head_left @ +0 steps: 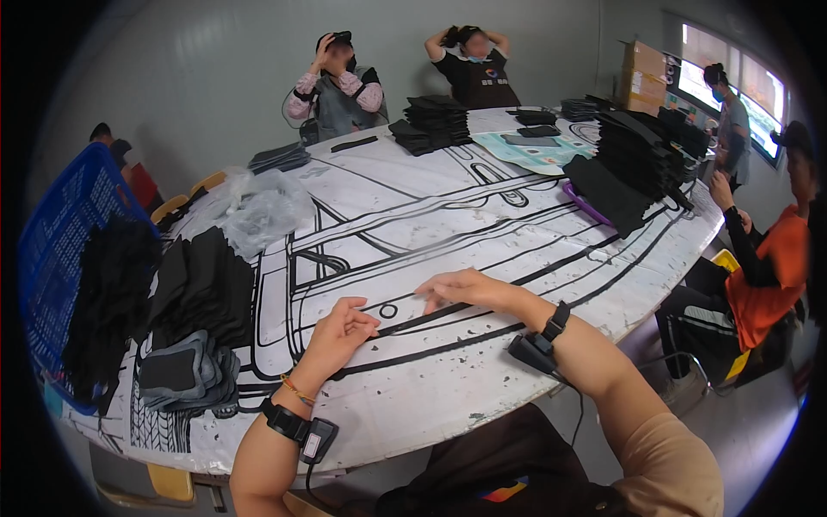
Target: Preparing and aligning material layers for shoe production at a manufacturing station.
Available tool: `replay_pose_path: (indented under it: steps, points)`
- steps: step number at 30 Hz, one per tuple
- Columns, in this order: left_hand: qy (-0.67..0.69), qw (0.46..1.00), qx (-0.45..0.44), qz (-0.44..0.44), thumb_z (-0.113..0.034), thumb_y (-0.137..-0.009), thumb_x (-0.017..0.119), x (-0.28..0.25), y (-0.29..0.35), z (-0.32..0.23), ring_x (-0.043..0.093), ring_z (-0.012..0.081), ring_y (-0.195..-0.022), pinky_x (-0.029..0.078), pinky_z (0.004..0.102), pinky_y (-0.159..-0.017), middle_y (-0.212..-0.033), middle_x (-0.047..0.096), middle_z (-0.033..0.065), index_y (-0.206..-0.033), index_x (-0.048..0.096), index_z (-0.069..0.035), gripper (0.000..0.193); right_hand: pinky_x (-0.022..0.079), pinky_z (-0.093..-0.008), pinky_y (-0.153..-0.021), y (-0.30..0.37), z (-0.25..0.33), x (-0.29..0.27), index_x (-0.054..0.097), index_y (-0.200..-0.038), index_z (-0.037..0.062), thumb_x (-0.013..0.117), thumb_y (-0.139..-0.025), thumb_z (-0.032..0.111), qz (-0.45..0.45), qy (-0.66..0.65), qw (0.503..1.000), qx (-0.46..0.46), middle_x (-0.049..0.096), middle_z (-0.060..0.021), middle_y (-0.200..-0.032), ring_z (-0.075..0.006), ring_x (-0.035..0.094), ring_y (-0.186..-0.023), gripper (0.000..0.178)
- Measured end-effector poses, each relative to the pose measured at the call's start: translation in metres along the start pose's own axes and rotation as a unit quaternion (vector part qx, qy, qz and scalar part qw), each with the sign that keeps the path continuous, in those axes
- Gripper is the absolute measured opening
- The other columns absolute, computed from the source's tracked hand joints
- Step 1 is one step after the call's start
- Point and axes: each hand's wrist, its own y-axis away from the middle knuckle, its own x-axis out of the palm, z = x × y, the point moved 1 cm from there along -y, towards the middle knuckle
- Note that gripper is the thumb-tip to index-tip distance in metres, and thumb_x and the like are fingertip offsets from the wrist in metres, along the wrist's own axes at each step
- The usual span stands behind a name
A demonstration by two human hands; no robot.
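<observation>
My left hand hovers over or rests lightly on the white table, its fingers loosely bent and nothing in them. To its right, my right hand is stretched out with the fingers apart, also holding nothing. A band with a small dark device and a cable sits on each of my forearms. Nearest to my left hand on the left side are a stack of black fabric pieces and, in front of it, a smaller pile of grey-and-black pieces.
A blue basket with black fabric pieces stands at the left edge. Beyond my hands lie a crumpled clear plastic bag, black stacks and a tall black pile beside a purple tray. Several people are around the table.
</observation>
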Motion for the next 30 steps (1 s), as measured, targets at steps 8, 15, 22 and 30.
replay_pose_path:
  steps: [8, 15, 22, 30]
  points:
    - [0.019, 1.000, -0.002, -0.008, -0.007, -0.096, 0.059, 0.000, -0.001, 0.001, 0.068, 0.0136, -0.091, 0.052, 0.0233, -0.082, -0.105, 0.069, 0.0140, -0.128, 0.044, 0.004, 0.037, 0.045, -0.0312, -0.095, -0.001, -0.003, 0.000, 0.061, -0.130, 0.0090, 0.046, -0.104, 0.036, -0.002, -0.008, 1.000, 0.010, 0.072, -0.0039, -0.102, -0.0141, 0.061, -0.103, 0.040]
    - [0.067, 0.998, -0.017, -0.009, -0.009, -0.097, 0.059, 0.000, 0.000, -0.001, 0.067, 0.0143, -0.092, 0.051, 0.0231, -0.084, -0.105, 0.068, 0.0146, -0.128, 0.044, 0.004, 0.037, 0.044, -0.0318, -0.096, -0.001, -0.001, 0.000, 0.061, -0.129, 0.0074, 0.047, -0.104, 0.036, -0.004, -0.003, 1.000, 0.003, 0.072, -0.0045, -0.102, -0.0148, 0.061, -0.104, 0.041]
    - [0.075, 0.997, -0.024, -0.010, -0.010, -0.098, 0.059, 0.000, 0.000, -0.001, 0.067, 0.0149, -0.092, 0.051, 0.0238, -0.084, -0.105, 0.068, 0.0148, -0.128, 0.044, 0.004, 0.036, 0.046, -0.0340, -0.094, -0.003, -0.003, -0.004, 0.062, -0.129, 0.0065, 0.050, -0.103, 0.031, -0.025, 0.057, 0.997, -0.036, 0.070, -0.0063, -0.103, -0.0184, 0.060, -0.103, 0.038]
    - [0.066, 0.998, -0.013, -0.004, -0.010, -0.098, 0.058, -0.001, -0.001, 0.001, 0.066, 0.0139, -0.092, 0.051, 0.0233, -0.084, -0.105, 0.068, 0.0141, -0.129, 0.044, 0.004, 0.037, 0.041, -0.0411, -0.102, -0.008, -0.023, -0.010, 0.065, -0.121, 0.0106, 0.063, -0.090, 0.016, -0.082, 0.327, 0.922, -0.190, 0.062, -0.0112, -0.123, -0.0309, 0.051, -0.118, 0.032]
